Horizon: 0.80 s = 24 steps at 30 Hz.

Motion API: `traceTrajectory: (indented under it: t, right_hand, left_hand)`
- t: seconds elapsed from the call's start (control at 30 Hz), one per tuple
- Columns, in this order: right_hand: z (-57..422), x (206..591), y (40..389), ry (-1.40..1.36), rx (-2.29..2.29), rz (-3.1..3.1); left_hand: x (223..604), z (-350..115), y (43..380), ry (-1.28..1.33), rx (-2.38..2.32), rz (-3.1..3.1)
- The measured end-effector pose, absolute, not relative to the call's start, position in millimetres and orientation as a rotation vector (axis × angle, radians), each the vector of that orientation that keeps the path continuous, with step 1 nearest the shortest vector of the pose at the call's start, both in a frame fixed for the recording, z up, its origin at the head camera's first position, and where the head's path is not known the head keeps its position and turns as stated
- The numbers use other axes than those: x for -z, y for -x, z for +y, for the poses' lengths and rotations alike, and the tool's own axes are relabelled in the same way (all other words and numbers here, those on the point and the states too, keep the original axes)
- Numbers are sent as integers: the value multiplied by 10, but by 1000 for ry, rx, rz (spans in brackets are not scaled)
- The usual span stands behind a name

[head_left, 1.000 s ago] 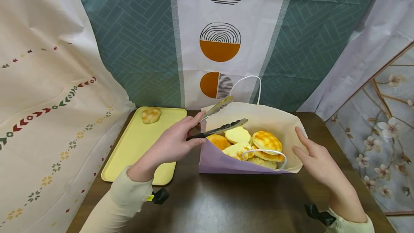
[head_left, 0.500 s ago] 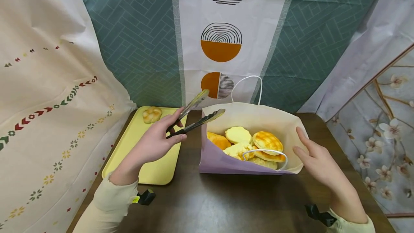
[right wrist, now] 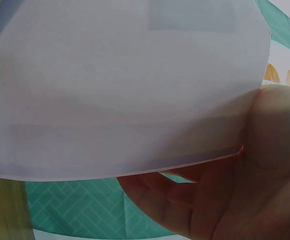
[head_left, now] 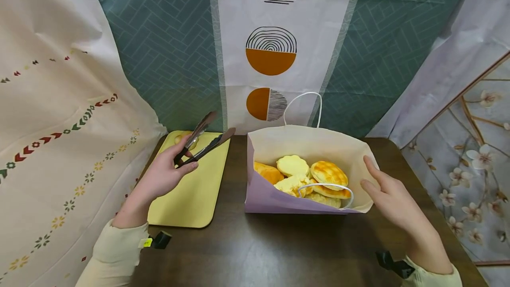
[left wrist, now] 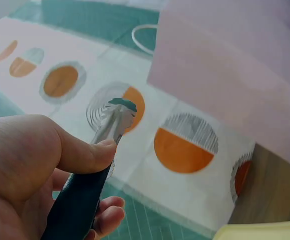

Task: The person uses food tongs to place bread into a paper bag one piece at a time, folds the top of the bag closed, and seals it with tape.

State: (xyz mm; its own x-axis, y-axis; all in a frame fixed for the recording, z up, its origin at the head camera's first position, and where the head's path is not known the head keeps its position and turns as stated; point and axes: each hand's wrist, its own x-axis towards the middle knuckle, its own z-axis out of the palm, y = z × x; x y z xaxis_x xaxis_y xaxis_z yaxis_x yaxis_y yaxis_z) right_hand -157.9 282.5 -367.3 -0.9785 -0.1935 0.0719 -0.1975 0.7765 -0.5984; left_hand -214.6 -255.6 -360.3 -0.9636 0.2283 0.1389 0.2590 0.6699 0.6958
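My left hand [head_left: 161, 172] grips black-handled metal tongs [head_left: 211, 144] over the yellow tray [head_left: 199, 207], their arms apart and nothing between the tips. Partly hidden behind the tongs, a golden bun [head_left: 180, 137] lies at the tray's far end. In the left wrist view, thumb and fingers are wrapped round the tongs' handle [left wrist: 75, 205]. My right hand [head_left: 392, 198] reaches over the right rim of a purple paper bag [head_left: 259, 198]. Its index finger and thumb rest against the cream inside, fairly straight and spread; the right wrist view shows its other fingers partly hidden behind the paper.
Inside the bag lie several breads, among them a grid-topped bun [head_left: 329, 174] and a pale scalloped piece [head_left: 292, 165]. White loop handles [head_left: 320, 105] rise at the bag's back and hang over its front. Patterned cloths [head_left: 271, 17] surround the brown table [head_left: 255, 247].
My left hand has moved left with the tongs, from above the bag to over the tray, where they now partly cover the bun. My right hand and the bag stay put.
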Motion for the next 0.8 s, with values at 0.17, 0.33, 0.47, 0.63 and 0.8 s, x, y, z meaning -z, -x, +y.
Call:
traceTrajectory:
  t: [0.17,0.33,0.47,0.63,0.8]
  right_hand:
    - [2817,3679,1561,-336,-998,-2940]
    - [2811,3679,1560,-344,-1001,-2932]
    - [2811,3679,1565,-345,-994,-2936]
    - [2815,3685,1568,-351,-969,-2933]
    - [2812,3691,1568,-350,-956,-2926]
  left_hand:
    - [3747,-2741,2212,328,1087,-2855]
    - [3918,-2946,2314,217,1087,-2851]
    - [4038,-3079,2378,122,1066,-2860]
    - [4192,-3203,2472,14,1017,-2907]
    - [4385,-3312,2596,-128,973,-2965]
